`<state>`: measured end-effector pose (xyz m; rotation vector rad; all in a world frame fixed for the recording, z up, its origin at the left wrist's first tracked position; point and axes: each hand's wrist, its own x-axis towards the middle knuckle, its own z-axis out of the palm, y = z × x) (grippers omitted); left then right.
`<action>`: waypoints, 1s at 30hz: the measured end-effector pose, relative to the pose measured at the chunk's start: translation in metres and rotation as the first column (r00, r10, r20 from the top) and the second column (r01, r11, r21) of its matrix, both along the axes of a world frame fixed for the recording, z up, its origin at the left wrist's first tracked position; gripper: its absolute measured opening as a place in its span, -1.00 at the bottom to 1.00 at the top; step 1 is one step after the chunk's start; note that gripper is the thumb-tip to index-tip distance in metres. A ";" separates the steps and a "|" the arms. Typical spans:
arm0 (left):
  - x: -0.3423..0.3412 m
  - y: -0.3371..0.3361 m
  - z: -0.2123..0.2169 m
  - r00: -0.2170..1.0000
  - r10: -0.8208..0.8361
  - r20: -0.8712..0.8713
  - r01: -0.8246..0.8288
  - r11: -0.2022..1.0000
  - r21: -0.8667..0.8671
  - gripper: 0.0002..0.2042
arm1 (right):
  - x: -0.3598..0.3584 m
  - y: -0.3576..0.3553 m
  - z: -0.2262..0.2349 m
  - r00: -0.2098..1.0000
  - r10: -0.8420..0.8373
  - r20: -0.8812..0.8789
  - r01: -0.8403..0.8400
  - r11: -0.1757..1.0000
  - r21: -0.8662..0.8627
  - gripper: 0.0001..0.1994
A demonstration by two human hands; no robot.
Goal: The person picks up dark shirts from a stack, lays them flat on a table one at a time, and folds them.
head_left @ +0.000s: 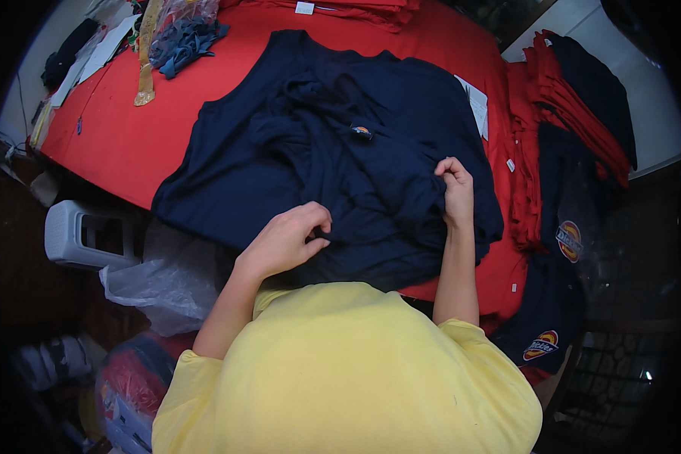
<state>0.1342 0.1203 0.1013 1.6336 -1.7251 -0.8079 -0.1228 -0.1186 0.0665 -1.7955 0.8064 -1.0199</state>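
A dark navy garment lies spread and rumpled before me, bunched in folds at its middle. A small label patch shows on it. Over its near edge, my left hand is closed, its curled fingers and thumb on a fold of the cloth. My right hand is on the garment's right part, fingers bent in a pinch at the fabric. The exact grip of both hands is partly hidden.
Red cloth covers the work surface. Folded red garments are stacked at the right, navy ones beside them. A gold strip and blue-grey scraps lie far left. A grey plastic stool and plastic bag are near left.
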 end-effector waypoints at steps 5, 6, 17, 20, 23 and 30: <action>-0.004 -0.016 -0.001 0.947 0.147 0.286 -0.108 0.983 -0.146 -0.73 | 0.012 0.015 0.062 0.938 -0.330 -0.104 0.277 0.897 -0.345 -0.72; -0.011 -0.030 -0.006 0.929 0.263 0.260 -0.172 0.929 -0.327 -0.73 | 0.008 0.009 0.071 0.940 -0.334 -0.072 0.294 0.897 -0.331 -0.76; -0.040 -0.053 0.033 0.955 0.114 -0.273 -0.190 0.944 -0.271 -0.86 | 0.053 0.085 0.100 0.741 0.050 -0.670 -0.454 0.772 -0.445 -0.51; -0.045 -0.054 0.023 0.967 0.149 -0.208 -0.238 0.825 -0.513 -0.83 | 0.054 0.069 0.078 0.912 0.088 -0.400 -0.135 0.987 -0.090 -0.57; -0.037 -0.048 0.017 0.970 0.194 -0.145 -0.242 0.821 -0.517 -0.79 | 0.017 0.010 0.030 0.955 -0.233 0.185 0.110 0.855 0.507 -0.56; -0.010 -0.009 0.003 0.967 0.095 0.235 -0.096 0.995 -0.009 -0.70 | -0.013 -0.018 -0.019 0.901 -0.254 0.351 -0.064 0.724 0.687 -0.60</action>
